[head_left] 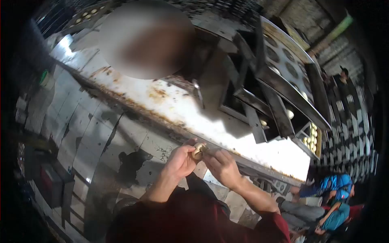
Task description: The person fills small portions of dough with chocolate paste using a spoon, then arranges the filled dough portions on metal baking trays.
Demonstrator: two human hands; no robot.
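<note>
Left hand (pixel 181 161) pinches a small pale dough piece (pixel 198 150), fingers closed round it; right hand (pixel 221 166) meets it, fingertips closed on its edge. Held above floor, near counter (pixel 227 133). Shaping step, likely; next needs even fingertip pressure. Trays (pixel 283 69) beyond.

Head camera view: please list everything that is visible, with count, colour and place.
dough piece: one, pale beige, pinched between both hands
work table: one, white and stained, across the middle
dough balls: several, pale, in the rack at right
metal trays: several, dark grey, upper right
tiled floor: grey, left
seated person: one, blue clothing, lower right
standing person: one, dark clothing, far right
left hand: one, holding the dough piece
right hand: one, holding the dough piece
</note>
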